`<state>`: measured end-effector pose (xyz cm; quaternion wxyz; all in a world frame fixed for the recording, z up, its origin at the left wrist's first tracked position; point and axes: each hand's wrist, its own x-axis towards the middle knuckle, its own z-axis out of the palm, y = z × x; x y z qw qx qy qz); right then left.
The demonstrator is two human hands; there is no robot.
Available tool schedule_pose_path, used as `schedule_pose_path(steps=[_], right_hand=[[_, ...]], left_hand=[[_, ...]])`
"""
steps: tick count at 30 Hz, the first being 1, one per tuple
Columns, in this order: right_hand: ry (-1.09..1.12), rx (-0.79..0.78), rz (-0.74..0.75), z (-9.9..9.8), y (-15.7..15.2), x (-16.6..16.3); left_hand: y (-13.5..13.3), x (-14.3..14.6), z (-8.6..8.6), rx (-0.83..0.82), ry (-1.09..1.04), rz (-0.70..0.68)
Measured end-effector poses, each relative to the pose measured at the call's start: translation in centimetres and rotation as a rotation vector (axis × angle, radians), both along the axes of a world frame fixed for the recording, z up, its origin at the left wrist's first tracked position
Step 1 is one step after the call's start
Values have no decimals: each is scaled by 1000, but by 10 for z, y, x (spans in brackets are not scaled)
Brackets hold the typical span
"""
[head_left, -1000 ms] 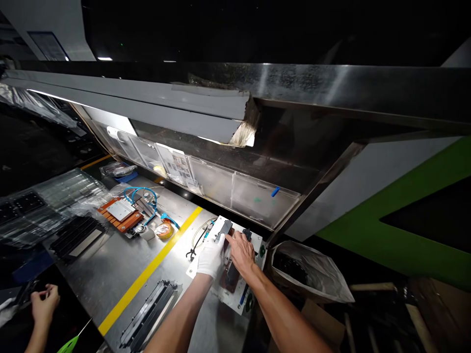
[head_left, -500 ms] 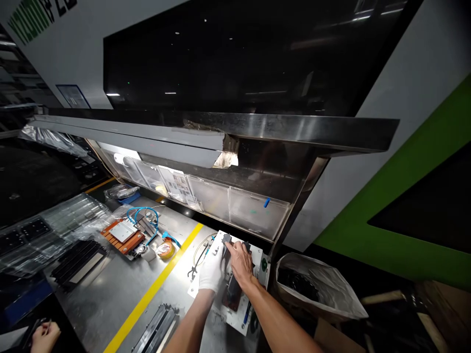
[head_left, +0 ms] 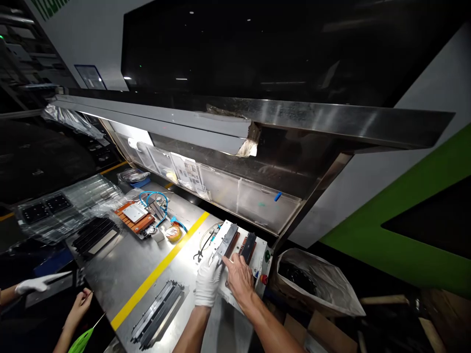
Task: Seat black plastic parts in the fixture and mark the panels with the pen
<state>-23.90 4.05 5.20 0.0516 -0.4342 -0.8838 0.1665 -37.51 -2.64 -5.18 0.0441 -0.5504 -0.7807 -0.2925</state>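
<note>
A white fixture plate (head_left: 260,251) on the metal bench carries a long grey bar (head_left: 228,239) and a shorter black bar (head_left: 248,245), each seated on reddish-brown blocks. My left hand (head_left: 208,282), in a white glove, has its thumb and fingers closed at the near end of the grey bar. Beside it, my bare right hand (head_left: 239,278) reaches with its index finger stretched to that same end, the other fingers loosely bent over the plate. The hands partly hide the near part of the fixture.
Several long dark strips (head_left: 158,314) lie left of my arms. Past the yellow line (head_left: 160,270) are an orange fixture (head_left: 135,217), a tape roll (head_left: 173,232) and black strips (head_left: 96,238). A co-worker's hands (head_left: 35,284) show lower left. A lined bin (head_left: 320,284) stands right.
Both hands have moved from the far end of the grey bar toward its near end, uncovering the bars. The view has shifted, and the co-worker's gloved hand now shows.
</note>
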Motion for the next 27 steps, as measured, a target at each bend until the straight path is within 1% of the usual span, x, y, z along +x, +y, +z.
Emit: schedule_pose_path(steps=[3, 7, 10, 14, 18, 22, 25, 27], right_hand=[[-25, -32, -3, 1, 2, -1], [-35, -54, -13, 8, 5, -2], [-46, -60, -22, 13, 7, -3], [-46, -55, -24, 14, 8, -5], [-3, -58, -36, 10, 8, -6], [69, -40, -63, 1, 7, -6], [111, -29, -90, -4, 9, -10], [153, -20, -114, -4, 13, -13]], left_hand=[[6, -1, 2, 48, 48, -37], [16, -2, -2, 92, 50, -47], [20, -4, -4, 63, 30, -49], [22, -8, 0, -8, -3, -88], [21, -10, 6, -58, -63, -112], [21, -9, 11, -87, -145, -118], [28, -8, 11, -94, -204, -124], [33, -8, 11, -81, -244, -146]])
